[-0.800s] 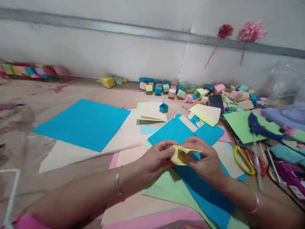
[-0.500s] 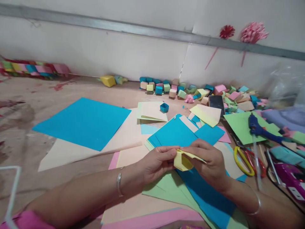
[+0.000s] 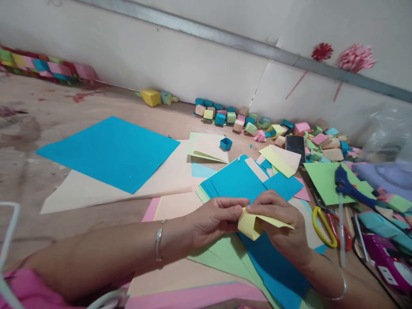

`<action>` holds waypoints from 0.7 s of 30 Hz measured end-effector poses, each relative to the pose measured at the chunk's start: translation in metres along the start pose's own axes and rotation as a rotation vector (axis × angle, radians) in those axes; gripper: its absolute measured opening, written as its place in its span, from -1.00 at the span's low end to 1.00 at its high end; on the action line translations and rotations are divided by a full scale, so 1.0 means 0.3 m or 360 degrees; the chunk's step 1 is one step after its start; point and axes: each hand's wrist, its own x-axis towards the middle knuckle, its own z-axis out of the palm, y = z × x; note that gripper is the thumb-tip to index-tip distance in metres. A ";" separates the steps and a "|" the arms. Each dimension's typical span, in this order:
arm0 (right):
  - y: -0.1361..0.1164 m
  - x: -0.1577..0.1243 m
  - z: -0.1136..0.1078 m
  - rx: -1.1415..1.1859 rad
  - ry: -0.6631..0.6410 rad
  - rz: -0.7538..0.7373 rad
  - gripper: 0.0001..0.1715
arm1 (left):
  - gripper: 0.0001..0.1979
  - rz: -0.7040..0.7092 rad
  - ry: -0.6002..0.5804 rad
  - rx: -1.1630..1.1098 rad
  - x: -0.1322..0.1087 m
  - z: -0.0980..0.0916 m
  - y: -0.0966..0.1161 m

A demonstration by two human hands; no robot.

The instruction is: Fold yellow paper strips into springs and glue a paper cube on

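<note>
My left hand [image 3: 215, 216] pinches the left edge of a yellow folded paper strip [image 3: 249, 225] bent into an angular, box-like shape. From the other side my right hand [image 3: 280, 219] grips the same strip, and its loose flap sticks out to the right across my fingers. Both hands hold it just above stacked blue paper [image 3: 273, 262] and green paper [image 3: 219, 257]. Behind them, a small blue paper ring with flat sides [image 3: 225, 143] rests on a folded cream sheet [image 3: 206, 143].
A big blue sheet [image 3: 109, 154] lies at left. To the right are yellow-handled scissors [image 3: 323, 227], a blue glue gun [image 3: 343, 180], a phone [image 3: 295, 149] and a purple power strip [image 3: 388, 264] with a cord. Several small paper boxes [image 3: 220, 118] line the wall.
The yellow strip has turned in my fingers, its flap now reaching further right. Both hands stay on it. The camera view has tilted slightly.
</note>
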 end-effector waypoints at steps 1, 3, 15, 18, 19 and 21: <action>0.000 0.001 0.000 -0.0008 0.0000 -0.0015 -0.67 | -0.54 0.0008 0.0007 0.0010 0.000 -0.001 -0.001; 0.000 0.005 0.002 -0.0042 0.0012 -0.0048 -0.66 | -0.62 0.0035 0.0031 0.0017 0.000 -0.001 -0.003; -0.031 -0.009 0.022 -0.0337 0.0210 -0.0104 -0.57 | -0.62 0.0076 0.0097 0.0098 -0.010 0.021 -0.001; -0.037 -0.017 0.022 -0.0358 0.0164 -0.0064 -0.44 | -0.63 0.0055 0.0115 0.0082 -0.012 0.020 -0.007; -0.039 -0.019 0.021 -0.0366 0.0150 -0.0058 -0.44 | -0.62 0.0047 0.0107 0.0072 -0.012 0.019 -0.009; -0.045 -0.020 0.021 -0.0391 0.0128 -0.0067 -0.48 | -0.61 0.0025 0.0082 0.0063 -0.011 0.015 -0.012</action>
